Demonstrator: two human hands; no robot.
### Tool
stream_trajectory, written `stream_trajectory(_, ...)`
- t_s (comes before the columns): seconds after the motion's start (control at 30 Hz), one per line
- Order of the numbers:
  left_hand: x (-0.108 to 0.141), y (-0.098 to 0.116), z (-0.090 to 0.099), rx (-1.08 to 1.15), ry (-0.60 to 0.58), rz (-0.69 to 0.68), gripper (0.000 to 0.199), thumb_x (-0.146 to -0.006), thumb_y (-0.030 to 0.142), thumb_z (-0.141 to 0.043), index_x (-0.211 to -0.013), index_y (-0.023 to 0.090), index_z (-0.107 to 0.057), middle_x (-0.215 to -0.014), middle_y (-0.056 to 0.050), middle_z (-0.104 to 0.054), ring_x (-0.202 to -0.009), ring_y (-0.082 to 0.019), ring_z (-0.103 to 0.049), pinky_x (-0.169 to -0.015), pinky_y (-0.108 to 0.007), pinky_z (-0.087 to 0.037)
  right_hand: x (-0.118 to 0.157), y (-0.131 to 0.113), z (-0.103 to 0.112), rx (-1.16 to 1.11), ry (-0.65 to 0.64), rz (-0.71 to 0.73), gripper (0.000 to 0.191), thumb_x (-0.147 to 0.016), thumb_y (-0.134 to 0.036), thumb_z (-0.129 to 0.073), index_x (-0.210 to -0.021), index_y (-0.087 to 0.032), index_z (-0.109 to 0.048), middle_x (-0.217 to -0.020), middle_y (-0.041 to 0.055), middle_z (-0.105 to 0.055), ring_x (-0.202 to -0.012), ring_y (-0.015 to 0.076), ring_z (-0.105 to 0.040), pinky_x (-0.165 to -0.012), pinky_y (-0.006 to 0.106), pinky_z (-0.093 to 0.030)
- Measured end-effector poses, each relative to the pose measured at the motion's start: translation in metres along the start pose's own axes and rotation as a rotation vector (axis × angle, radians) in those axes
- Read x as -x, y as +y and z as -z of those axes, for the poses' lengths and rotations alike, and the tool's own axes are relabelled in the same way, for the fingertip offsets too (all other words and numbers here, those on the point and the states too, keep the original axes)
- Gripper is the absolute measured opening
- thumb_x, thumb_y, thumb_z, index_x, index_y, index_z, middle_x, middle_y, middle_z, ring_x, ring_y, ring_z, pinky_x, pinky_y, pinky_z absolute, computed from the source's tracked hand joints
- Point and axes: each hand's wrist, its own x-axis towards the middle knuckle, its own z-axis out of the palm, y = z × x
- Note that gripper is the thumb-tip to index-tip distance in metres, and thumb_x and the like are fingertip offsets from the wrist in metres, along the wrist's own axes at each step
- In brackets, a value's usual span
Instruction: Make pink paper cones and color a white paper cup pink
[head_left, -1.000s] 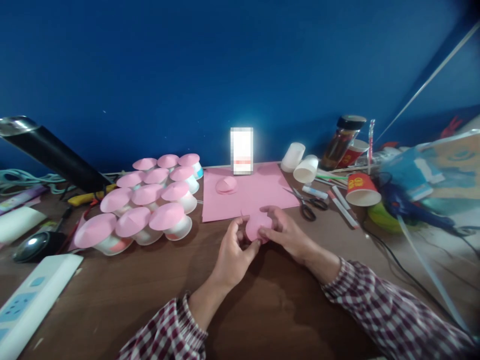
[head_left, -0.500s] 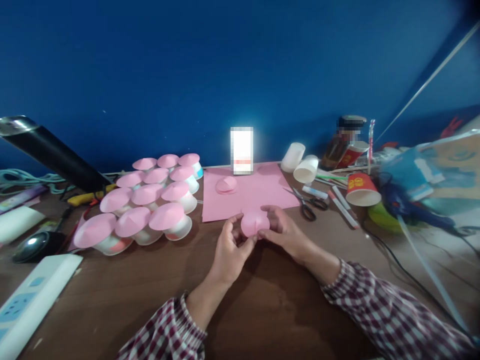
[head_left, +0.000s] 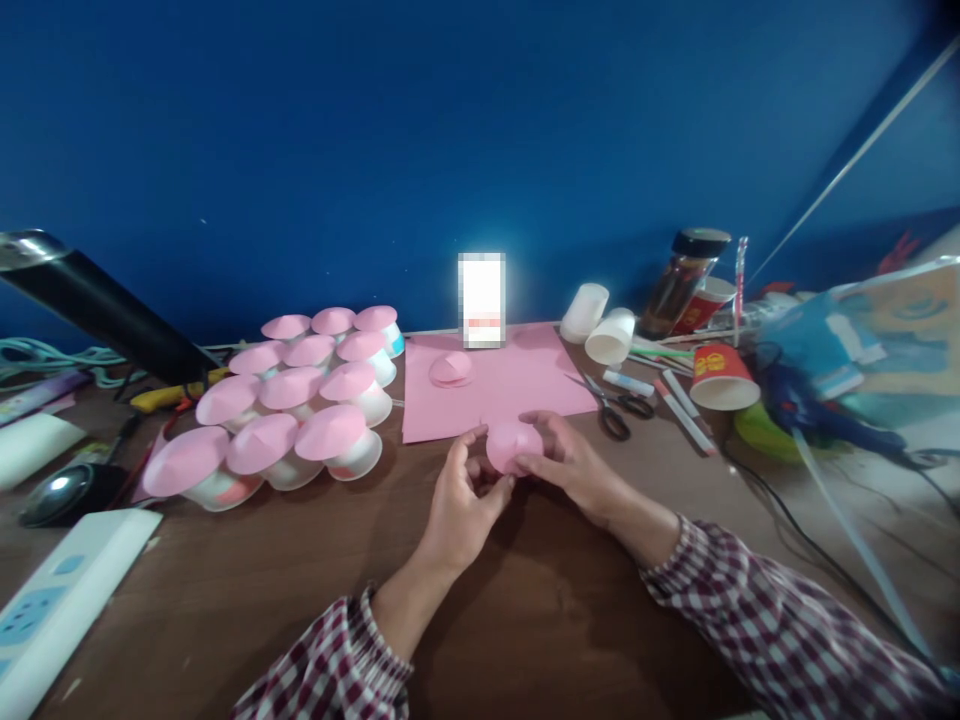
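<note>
A pink paper disc (head_left: 514, 446) is held above the brown table between my two hands. My left hand (head_left: 466, 500) grips its left and lower edge with thumb and fingers. My right hand (head_left: 576, 462) pinches its right side, the thumb lying on the face of the disc. Just beyond, a pink sheet (head_left: 517, 385) lies flat, bearing more pink round pieces (head_left: 451, 369). To the left stand several upturned paper cups (head_left: 358, 456), each topped with a shallow pink cone (head_left: 330, 432).
Scissors (head_left: 613, 420), a glue stick (head_left: 628, 383), markers (head_left: 686, 412) and white cups (head_left: 611, 337) lie right of the sheet. A red cup (head_left: 724, 378) and blue glue gun (head_left: 832, 420) are farther right. A power strip (head_left: 67, 600) lies at left.
The pink disc has shifted slightly to the right and turned a little in my fingers. Both hands stay almost where they were.
</note>
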Motion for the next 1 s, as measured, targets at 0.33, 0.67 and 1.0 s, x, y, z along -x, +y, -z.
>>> stream_trajectory(0.33,0.0,-0.001,-0.001,0.019,0.0,-0.044,0.06,-0.073,0.023,-0.068,-0.125,0.015,-0.038,-0.088,-0.005,-0.066,-0.082,-0.018,-0.065,-0.076,-0.031,-0.051,0.003,-0.003,-0.002,0.033,0.02,-0.024,0.051,-0.074,-0.03,-0.07,-0.118,-0.022,-0.045,-0.083,0.0002,-0.063,-0.075,0.0154,-0.062,-0.066,0.028,-0.05)
stream_trajectory(0.67,0.002,-0.003,-0.002,-0.028,0.067,-0.039,0.048,-0.078,0.02,-0.058,-0.121,0.016,-0.037,-0.085,-0.004,-0.065,-0.08,-0.015,-0.063,-0.072,-0.028,-0.05,-0.059,-0.043,0.003,0.304,0.108,0.167,0.055,-0.076,-0.027,-0.066,-0.124,-0.018,-0.042,-0.068,-0.0044,-0.055,-0.064,0.0129,-0.056,-0.06,0.027,-0.046)
stream_trajectory(1.0,0.005,-0.013,-0.002,-0.152,-0.045,-0.15,0.047,-0.076,0.011,-0.054,-0.121,0.02,-0.044,-0.083,-0.002,-0.064,-0.081,-0.015,-0.062,-0.077,-0.028,-0.049,-0.148,-0.039,-0.034,0.789,0.04,0.264,0.055,-0.079,-0.028,-0.061,-0.129,-0.015,-0.04,-0.086,0.0065,-0.062,-0.075,0.0195,-0.06,-0.062,0.03,-0.048)
